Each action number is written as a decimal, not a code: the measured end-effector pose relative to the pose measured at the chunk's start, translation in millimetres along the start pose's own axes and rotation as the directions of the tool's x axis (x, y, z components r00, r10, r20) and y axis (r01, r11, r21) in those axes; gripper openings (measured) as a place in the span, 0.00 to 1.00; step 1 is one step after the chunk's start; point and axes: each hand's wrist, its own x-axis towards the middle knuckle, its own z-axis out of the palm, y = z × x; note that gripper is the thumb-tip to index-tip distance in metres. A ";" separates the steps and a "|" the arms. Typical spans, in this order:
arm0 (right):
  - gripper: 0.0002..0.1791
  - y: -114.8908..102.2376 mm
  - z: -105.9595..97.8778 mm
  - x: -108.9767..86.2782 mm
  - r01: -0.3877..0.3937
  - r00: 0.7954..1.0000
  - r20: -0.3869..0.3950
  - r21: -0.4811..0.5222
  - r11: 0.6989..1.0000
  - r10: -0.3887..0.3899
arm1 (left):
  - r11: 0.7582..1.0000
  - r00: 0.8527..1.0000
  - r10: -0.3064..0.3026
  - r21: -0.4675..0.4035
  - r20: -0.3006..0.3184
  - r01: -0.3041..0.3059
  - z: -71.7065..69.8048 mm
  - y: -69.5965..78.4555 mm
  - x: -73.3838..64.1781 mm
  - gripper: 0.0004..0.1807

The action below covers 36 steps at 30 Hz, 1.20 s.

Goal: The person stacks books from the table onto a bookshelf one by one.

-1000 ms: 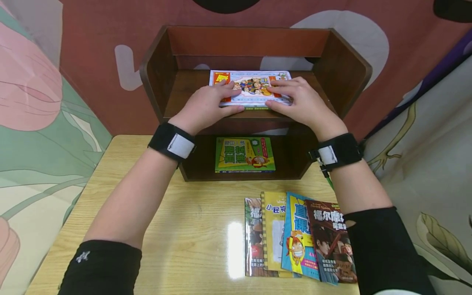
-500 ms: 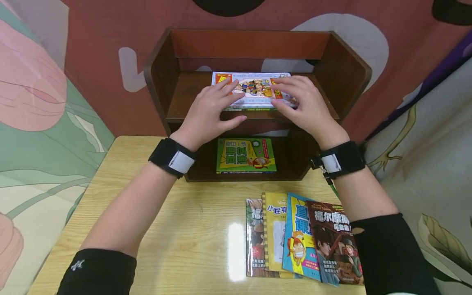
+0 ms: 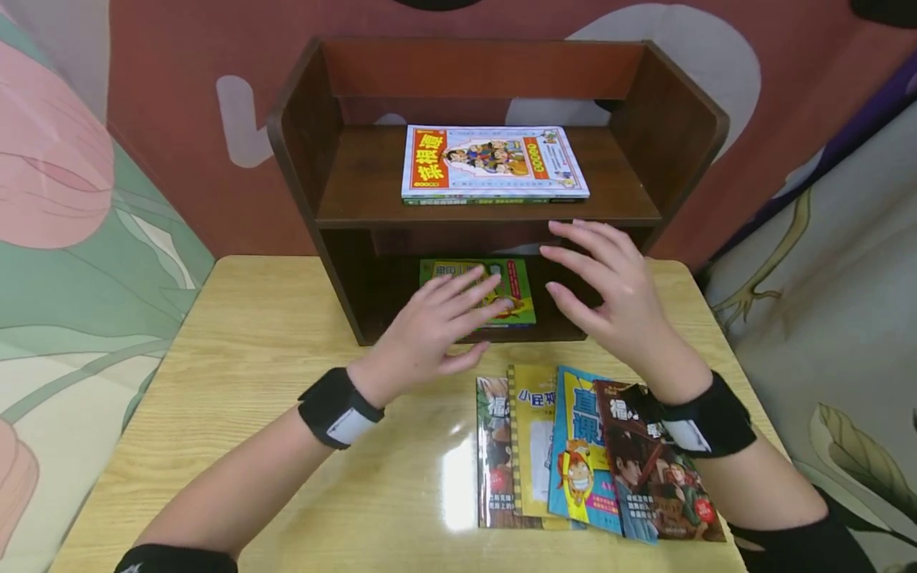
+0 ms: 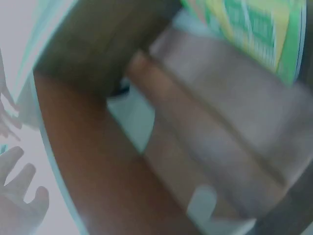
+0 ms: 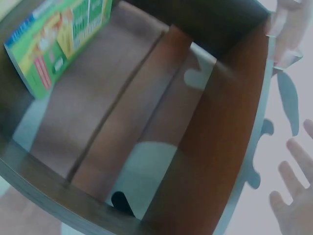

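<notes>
My left hand (image 3: 437, 330) is held in the air in front of the lower shelf, fingers spread and nothing in them. It overlaps a green book (image 3: 521, 290) lying there, and hides much of its cover. To the right, my right hand (image 3: 619, 298) hangs with parted, slightly bent fingers, likewise holding nothing, before the right part of the shelf. A small stack of books with a white and red illustrated cover (image 3: 494, 163) lies flat on the upper shelf, apart from both hands. The wrist views show the dark brown bookshelf (image 5: 220, 132) from low down, blurred.
Several books lie fanned on the wooden table (image 3: 251, 342) at the right: a yellow one (image 3: 533, 446), a blue one (image 3: 583, 461) and a dark brown one (image 3: 666, 485) among them. The bookshelf stands at the table's back, before a patterned curtain (image 3: 165, 159).
Both hands have lifted off the white-covered books on the upper shelf and drawn back and down towards the wearer. The stack stays on the shelf, now fully uncovered.
</notes>
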 end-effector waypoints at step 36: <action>0.70 -38.6 29.7 -191.6 -0.460 0.033 0.565 -0.723 0.515 0.824 | 0.978 0.691 -0.003 -0.141 0.723 0.152 103.2 74.5 -54.7 0.37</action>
